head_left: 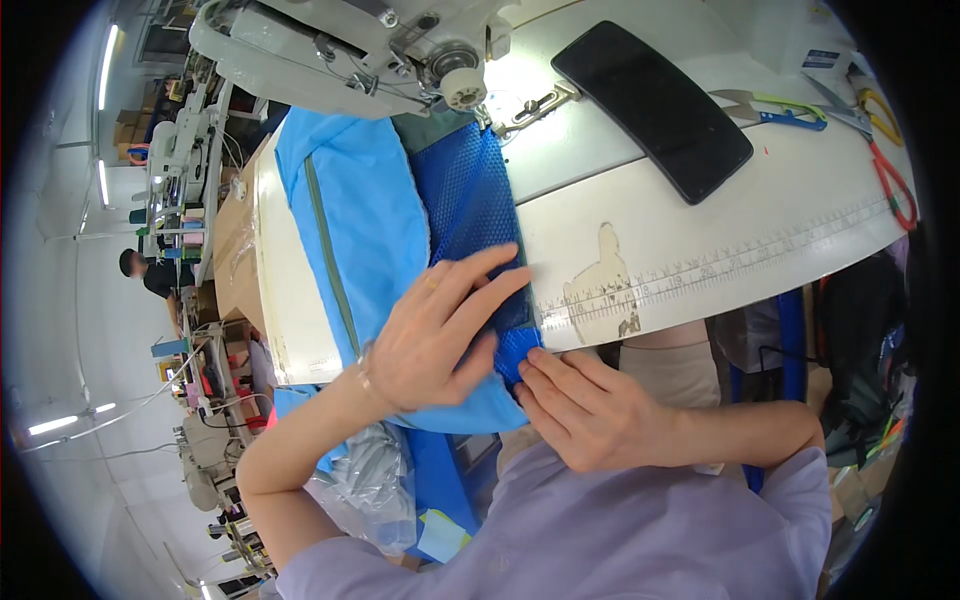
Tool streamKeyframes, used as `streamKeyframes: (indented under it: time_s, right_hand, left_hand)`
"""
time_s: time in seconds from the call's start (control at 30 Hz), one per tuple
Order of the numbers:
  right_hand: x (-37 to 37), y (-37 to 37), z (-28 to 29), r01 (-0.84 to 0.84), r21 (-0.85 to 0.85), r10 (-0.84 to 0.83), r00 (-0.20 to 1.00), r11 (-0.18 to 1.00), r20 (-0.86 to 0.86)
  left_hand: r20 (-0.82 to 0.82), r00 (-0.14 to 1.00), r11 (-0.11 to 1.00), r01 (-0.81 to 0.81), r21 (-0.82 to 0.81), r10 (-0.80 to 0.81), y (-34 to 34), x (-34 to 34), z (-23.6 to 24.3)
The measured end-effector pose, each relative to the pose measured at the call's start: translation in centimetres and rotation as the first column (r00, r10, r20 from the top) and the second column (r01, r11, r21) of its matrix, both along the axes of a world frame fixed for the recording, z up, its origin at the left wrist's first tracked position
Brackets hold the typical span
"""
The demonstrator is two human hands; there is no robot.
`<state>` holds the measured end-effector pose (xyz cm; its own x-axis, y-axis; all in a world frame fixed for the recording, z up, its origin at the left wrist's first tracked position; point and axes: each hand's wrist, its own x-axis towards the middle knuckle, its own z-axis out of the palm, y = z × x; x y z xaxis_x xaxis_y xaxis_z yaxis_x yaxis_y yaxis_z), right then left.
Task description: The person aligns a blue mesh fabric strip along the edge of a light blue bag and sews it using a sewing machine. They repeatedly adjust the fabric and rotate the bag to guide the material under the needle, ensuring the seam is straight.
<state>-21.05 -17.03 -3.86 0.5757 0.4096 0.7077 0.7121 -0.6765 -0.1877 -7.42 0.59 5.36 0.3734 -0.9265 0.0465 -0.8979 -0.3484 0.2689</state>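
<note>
A strip of dark blue textured fabric (462, 190) runs from beneath the sewing machine's presser foot (487, 118) toward me, over the table's front edge. Light blue cloth (375, 190) with a dark green strip along it lies to its left. My left hand (435, 325) rests on the blue fabric and the light blue cloth, fingers stretched out and apart. At the table edge my right hand (595, 408) pinches the near end of the dark blue fabric, its fingers close together. The thumb of that hand is hidden.
The sewing machine head (370, 60) overhangs the table at the top. A black phone (655, 110), snips (770, 108) and red-handled scissors (890, 180) lie on the right of the white table (560, 215), which has a printed ruler. Another person (155, 275) is far left.
</note>
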Motion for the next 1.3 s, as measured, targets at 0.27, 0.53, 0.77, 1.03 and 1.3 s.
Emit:
streamKeyframes:
  time_s: [0.27,0.53,0.77,1.03,1.3]
  right_hand:
    - [0.0,-0.1,0.2,-0.003,-0.003,0.003,1.000,1.000,-0.024]
    - [0.1,-0.2,0.5,-0.011,-0.010,0.010,0.998,1.000,-0.065]
    - [0.1,-0.3,1.0,-0.016,-0.021,0.014,0.995,1.000,-0.099]
    - [0.3,-0.6,1.0,-0.048,-0.058,0.043,0.996,0.997,-0.077]
    - [0.4,-0.6,1.3,-0.065,-0.082,0.058,0.994,0.994,-0.089]
  left_hand:
    - [0.324,0.946,0.997,-0.004,0.076,-0.021,1.4,-0.3,-0.4]
    - [0.379,0.925,0.987,0.048,-0.152,0.014,1.9,0.3,-2.4]
    - [0.035,0.996,0.988,-0.075,-0.138,0.081,1.0,0.1,-2.3]
    - [-0.078,0.988,0.976,-0.146,-0.160,0.135,1.6,-0.2,-3.0]
    - [-0.390,0.918,0.955,-0.181,-0.235,0.078,3.9,2.0,-1.5]
